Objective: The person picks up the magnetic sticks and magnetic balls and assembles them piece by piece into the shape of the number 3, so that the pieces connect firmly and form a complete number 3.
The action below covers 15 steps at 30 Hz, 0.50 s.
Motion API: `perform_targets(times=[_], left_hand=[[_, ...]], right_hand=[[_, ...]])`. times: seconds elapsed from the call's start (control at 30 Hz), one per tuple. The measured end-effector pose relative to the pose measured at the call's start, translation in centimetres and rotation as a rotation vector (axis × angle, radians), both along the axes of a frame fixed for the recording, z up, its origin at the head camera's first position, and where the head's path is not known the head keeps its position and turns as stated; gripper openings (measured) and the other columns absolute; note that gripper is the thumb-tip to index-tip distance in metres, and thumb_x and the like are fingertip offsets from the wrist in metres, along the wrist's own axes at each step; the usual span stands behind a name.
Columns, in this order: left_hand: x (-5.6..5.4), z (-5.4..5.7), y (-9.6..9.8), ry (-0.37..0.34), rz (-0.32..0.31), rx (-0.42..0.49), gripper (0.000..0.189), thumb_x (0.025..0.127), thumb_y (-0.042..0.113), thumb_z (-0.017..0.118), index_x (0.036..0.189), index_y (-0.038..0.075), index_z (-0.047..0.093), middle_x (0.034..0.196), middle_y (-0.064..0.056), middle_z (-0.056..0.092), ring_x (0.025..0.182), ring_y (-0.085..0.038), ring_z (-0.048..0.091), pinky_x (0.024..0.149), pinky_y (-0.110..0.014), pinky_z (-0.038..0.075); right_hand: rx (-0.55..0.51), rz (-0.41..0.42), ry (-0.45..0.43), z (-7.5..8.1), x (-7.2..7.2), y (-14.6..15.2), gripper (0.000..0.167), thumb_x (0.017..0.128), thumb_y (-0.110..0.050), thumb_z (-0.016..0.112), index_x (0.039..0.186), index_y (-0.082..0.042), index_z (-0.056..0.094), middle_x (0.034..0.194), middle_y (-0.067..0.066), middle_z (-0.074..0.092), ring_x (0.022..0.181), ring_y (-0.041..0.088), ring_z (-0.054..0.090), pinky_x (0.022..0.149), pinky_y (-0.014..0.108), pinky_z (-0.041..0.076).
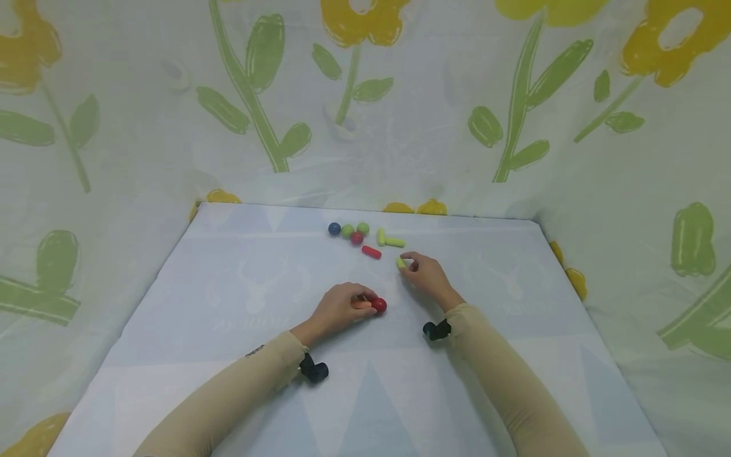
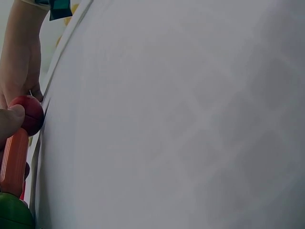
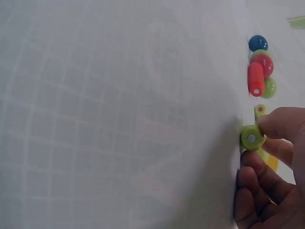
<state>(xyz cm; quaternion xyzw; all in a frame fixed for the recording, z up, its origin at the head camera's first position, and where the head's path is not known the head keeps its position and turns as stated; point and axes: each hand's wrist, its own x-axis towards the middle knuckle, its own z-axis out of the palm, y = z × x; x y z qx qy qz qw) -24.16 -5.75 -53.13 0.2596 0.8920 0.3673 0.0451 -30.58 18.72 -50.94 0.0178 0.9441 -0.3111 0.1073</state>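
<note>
Nearer the person than the red rod [image 1: 371,252], the left hand [image 1: 344,306] curls its fingers round an orange rod [image 1: 362,304], thumb against a red ball [image 1: 379,305] at one end; the left wrist view shows a green ball [image 2: 16,211] at the other, seemingly joined. Right of the red rod, the right hand [image 1: 426,274] pinches a lime rod [image 1: 401,262] between thumb and fingers; whether it touches the desk [image 1: 188,311] I cannot tell. Beyond and left of the red rod sit a blue ball [image 1: 334,228], two loose green balls [image 1: 348,231] and a second red ball [image 1: 356,238]; beyond and right lie two more lime rods [image 1: 395,242].

The step in hand looks like picking up another rod. The next move probably calls for a firm pinch and, if the parts are to join, lining its end up with a held ball.
</note>
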Motion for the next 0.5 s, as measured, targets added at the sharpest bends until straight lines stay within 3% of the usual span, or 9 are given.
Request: perform_targets(times=[0.3,0.5], left_hand=[[0.2,0.3,0.1,-0.004,0.006,0.003,0.031,0.090,0.029,0.080,0.118,0.018,0.075,0.108,0.006,0.073,0.093,-0.012,0.059,0.086,-0.033,0.051],[0.2,0.2,0.0,0.011,0.003,0.005,0.029,0.089,0.029,0.080,0.116,0.018,0.075,0.108,0.006,0.073,0.094,-0.012,0.059,0.087,-0.033,0.051]], right_hand=[[0.056,0.042,-0.045,0.7,0.9,-0.7,0.043,0.099,-0.028,0.067,0.140,-0.021,0.059,0.095,0.008,0.061,0.082,0.023,0.056,0.070,0.031,0.048],[0.061,0.124,-0.076,0.9,1.5,-0.5,0.052,0.096,-0.033,0.071,0.144,-0.019,0.056,0.094,0.005,0.063,0.079,0.020,0.057,0.067,0.029,0.048]])
